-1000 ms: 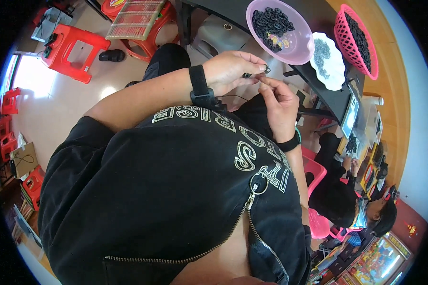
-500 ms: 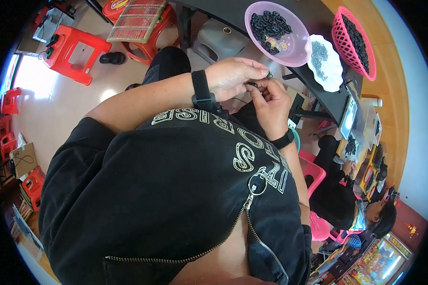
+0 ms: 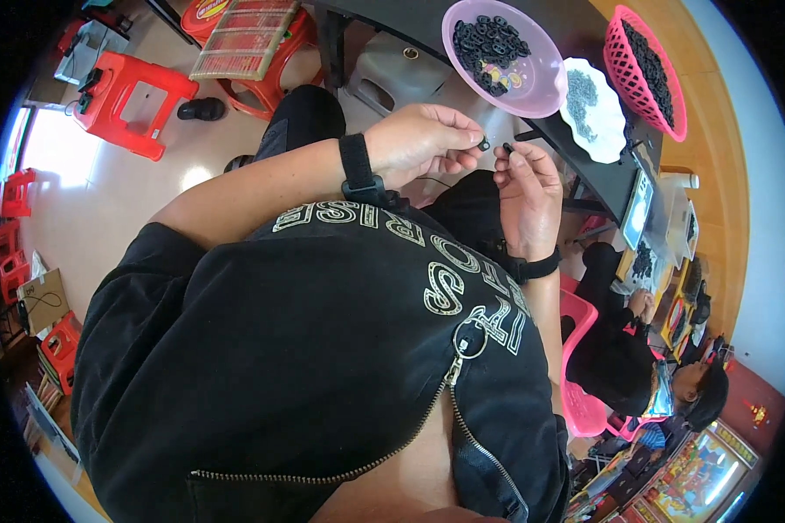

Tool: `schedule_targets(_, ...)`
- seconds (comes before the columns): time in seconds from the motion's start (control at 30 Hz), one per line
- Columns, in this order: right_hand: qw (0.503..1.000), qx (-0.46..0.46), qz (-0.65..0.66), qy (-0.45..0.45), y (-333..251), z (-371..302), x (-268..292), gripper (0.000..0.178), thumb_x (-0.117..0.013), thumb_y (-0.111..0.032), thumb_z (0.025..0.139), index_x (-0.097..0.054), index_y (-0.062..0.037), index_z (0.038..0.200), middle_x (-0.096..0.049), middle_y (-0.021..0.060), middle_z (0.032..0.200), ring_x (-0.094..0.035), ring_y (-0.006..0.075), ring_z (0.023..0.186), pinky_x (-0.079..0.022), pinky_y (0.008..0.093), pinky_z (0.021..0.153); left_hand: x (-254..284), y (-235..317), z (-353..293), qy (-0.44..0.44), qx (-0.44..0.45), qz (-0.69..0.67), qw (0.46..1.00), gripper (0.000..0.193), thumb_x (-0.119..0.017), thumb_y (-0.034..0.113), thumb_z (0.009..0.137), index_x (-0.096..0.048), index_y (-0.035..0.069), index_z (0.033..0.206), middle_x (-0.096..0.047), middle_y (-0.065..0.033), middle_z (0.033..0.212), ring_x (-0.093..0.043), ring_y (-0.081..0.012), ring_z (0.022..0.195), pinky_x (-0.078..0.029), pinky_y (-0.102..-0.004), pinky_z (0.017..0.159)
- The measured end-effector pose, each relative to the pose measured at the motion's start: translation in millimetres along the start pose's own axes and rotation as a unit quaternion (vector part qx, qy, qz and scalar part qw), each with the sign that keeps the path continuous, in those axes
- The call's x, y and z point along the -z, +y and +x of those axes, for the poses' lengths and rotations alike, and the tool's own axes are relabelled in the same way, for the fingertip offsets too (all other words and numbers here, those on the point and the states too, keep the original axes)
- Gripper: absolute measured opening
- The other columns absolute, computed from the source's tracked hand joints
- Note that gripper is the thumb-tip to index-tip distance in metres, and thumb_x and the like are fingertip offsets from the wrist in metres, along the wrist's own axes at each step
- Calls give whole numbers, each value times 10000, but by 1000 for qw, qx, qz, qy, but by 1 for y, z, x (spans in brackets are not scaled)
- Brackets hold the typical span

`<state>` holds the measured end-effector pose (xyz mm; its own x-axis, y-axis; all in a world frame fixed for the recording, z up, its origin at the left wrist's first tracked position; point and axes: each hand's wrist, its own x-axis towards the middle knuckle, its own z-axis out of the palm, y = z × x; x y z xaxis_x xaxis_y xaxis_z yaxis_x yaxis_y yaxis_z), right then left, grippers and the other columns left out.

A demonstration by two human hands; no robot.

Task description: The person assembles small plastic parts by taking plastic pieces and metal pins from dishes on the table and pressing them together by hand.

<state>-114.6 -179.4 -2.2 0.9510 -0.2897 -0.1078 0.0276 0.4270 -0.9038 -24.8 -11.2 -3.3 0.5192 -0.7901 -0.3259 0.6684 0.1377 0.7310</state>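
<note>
My left hand (image 3: 420, 144) pinches a small black ring-like part (image 3: 485, 144) between thumb and forefinger. Just to its right, my right hand (image 3: 530, 187) grips another small black piece (image 3: 508, 149) at its fingertips. A narrow gap separates the two pieces; their finer shape is too small to make out. Beyond my hands, on the dark table, a light purple bowl (image 3: 545, 83) holds many black oval parts (image 3: 490, 45). Beside it lies a white scalloped dish (image 3: 609, 131) with tiny clear-grey bits (image 3: 582, 103). Farther right, a pink lattice basket (image 3: 617, 74) is filled with black pieces (image 3: 650, 70).
The dark table (image 3: 584, 179) edge runs just past my hands. A tablet-like screen (image 3: 638, 209) stands at its right end. Another person (image 3: 615, 366) sits to the right at a work surface. Red stools (image 3: 131, 100) and a grey stool (image 3: 401, 74) stand on the floor.
My hands have drawn apart: the right one moved rightward with its black piece, the left slightly leftward. The two pieces, formerly close together, now have a gap between them.
</note>
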Motion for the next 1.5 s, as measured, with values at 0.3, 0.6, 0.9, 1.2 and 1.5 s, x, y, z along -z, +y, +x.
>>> schedule_targets(0.3, 990, 80, -112, 17, 6, 0, -6, 157, -586, 28, 819, -567, -8, 970, -626, 56, 847, -574, 89, 725, -460, 198, 661, -3, 1, -3, 6, 10, 27, 1000, 187, -572, 113, 868, -557, 6, 1021, -607, -53, 867, -604, -105, 775, -513, -202, 705)
schedule_targets(0.6, 988, 83, -127, 32, 10, 1, -11, 143, -594, 28, 812, -567, -3, 948, -621, 35, 803, -562, 73, 691, -454, 187, 648, -2, -4, 1, -2, 17, 27, 1000, 159, -567, 96, 867, -567, 1, 994, -608, -58, 855, -609, -110, 759, -516, -204, 697)
schedule_targets(0.9, 987, 73, -143, 28, 9, 1, -14, 120, -604, 16, 813, -570, -9, 926, -617, 23, 789, -549, 56, 677, -439, 178, 631, -3, -5, 2, 18, 9, 20, 1000, 149, -558, 71, 865, -565, -11, 990, -608, -66, 865, -611, -116, 779, -520, -209, 703)
schedule_targets(1.2, 973, 116, -196, 31, 11, 1, -14, 125, -616, 10, 813, -567, -17, 925, -596, 0, 801, -530, 31, 687, -423, 160, 616, -4, -5, 2, 31, 6, 11, 999, 147, -562, 54, 858, -565, -21, 984, -611, -76, 877, -615, -124, 788, -524, -211, 712)
schedule_targets(1.5, 969, 112, -220, 14, 8, 1, -14, 136, -608, 22, 814, -571, -12, 941, -598, 7, 806, -538, 39, 694, -430, 166, 625, -7, -5, 4, 17, 12, 18, 1000, 136, -563, 51, 856, -568, -24, 970, -613, -85, 886, -622, -134, 795, -525, -215, 707)
